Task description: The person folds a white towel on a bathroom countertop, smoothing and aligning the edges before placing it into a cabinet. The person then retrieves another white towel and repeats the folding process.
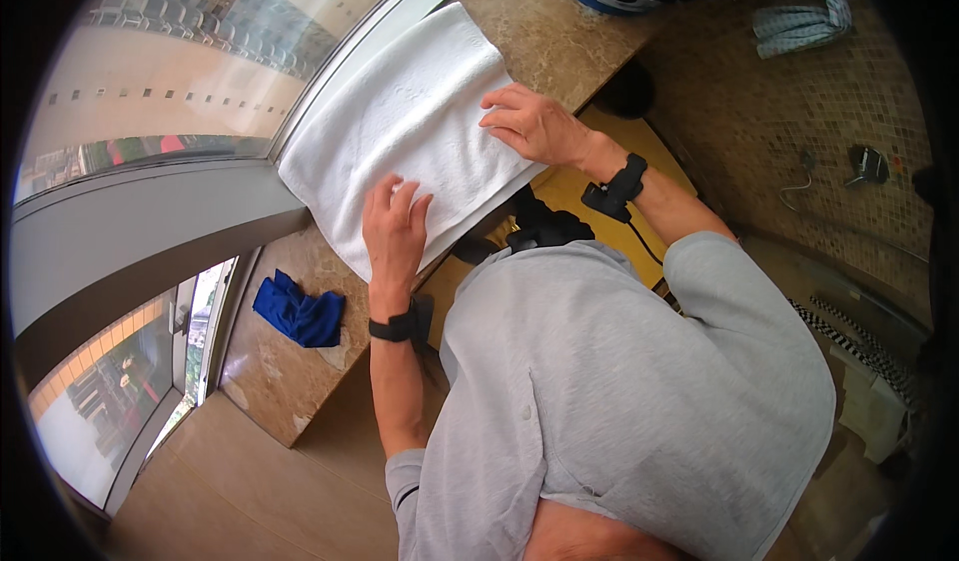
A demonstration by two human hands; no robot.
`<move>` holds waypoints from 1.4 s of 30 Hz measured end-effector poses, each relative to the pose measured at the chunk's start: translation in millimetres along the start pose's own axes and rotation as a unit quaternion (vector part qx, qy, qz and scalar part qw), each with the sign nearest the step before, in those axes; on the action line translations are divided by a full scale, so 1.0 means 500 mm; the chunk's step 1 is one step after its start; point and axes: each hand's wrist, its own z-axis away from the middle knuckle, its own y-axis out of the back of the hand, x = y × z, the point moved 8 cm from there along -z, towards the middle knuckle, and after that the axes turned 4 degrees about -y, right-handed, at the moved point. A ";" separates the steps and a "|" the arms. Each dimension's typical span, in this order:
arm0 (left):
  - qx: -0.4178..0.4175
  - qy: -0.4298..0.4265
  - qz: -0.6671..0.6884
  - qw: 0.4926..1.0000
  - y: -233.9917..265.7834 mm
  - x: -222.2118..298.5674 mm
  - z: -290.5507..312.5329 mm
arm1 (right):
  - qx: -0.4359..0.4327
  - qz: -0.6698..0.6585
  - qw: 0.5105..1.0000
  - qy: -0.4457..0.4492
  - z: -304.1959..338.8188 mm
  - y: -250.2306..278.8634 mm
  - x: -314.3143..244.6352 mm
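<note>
Left fingers (398, 196): spread and flat, grasping nothing, pressed on the near edge of the white towel (410, 121).
Left hand (393, 229): palm down at the towel's 6 o'clock end, a black band on the wrist behind it.
Right fingers (502, 116): released, laid loosely flat on the cloth, closed round nothing.
Right hand (534, 126): rests on the towel's 3 o'clock edge, well apart from the left hand; a black wrist device (616, 189) with a cable sits behind it.
White towel: folded into a long rectangle, lying flat on the bench (544, 31), running from about 7 o'clock to 1 o'clock beside the window (190, 51).
Bench: mottled brown stone, its bare part showing at 12 o'clock and 7 o'clock of the towel.
Blue cloth (298, 311): crumpled on the bench at the towel's 7 o'clock, apart from both hands.
Striped cloth (804, 16): bunched at 2 o'clock, far from the towel, against the mosaic tiles.
Grey shirt (619, 391): the person's own, filling the view at 5 o'clock.
</note>
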 end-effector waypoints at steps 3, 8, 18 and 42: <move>0.001 -0.063 -0.107 0.992 -0.026 0.033 -0.033 | -0.007 0.048 0.999 0.016 0.001 -0.015 0.030; 0.016 -0.040 -0.119 0.992 -0.038 -0.042 -0.123 | 0.007 0.103 0.994 0.026 -0.087 -0.046 0.076; 0.017 -0.113 -0.063 0.992 -0.033 0.072 -0.064 | -0.034 0.114 0.982 0.144 -0.003 0.030 0.002; 0.001 -0.099 -0.082 0.992 -0.075 0.058 -0.090 | -0.009 0.188 0.970 0.152 -0.025 0.025 0.033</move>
